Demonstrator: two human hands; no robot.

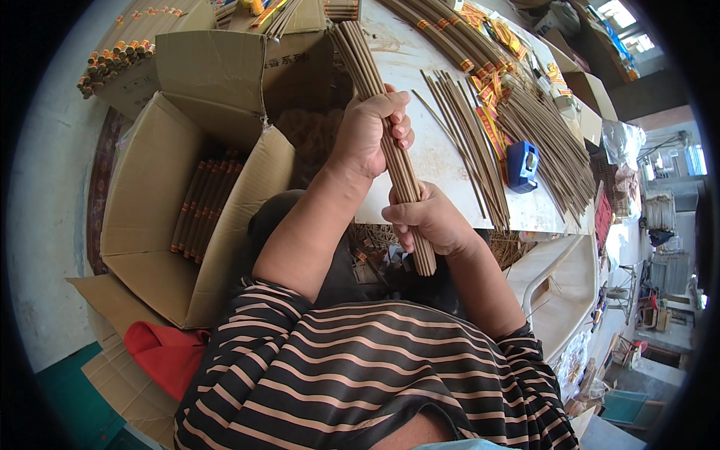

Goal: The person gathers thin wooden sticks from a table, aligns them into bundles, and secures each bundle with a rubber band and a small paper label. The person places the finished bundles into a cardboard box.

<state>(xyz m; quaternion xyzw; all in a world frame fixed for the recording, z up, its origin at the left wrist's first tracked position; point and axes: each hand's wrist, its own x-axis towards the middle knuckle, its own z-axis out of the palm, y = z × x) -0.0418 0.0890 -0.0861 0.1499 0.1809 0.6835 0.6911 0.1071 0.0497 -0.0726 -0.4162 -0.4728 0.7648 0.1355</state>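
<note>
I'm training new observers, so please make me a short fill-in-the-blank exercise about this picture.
1. The left hand and the ____ hand grip the stick bundle.
2. The tape dispenser on the table is coloured ____.
3. The open cardboard box stands on the person's ____ side.
4. The shirt is patterned with ____.
Missing words: right; blue; left; stripes.

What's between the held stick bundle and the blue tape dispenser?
In the head view, white tabletop, loose brown sticks and a red-and-yellow strip lie between the held bundle and the dispenser.
</note>
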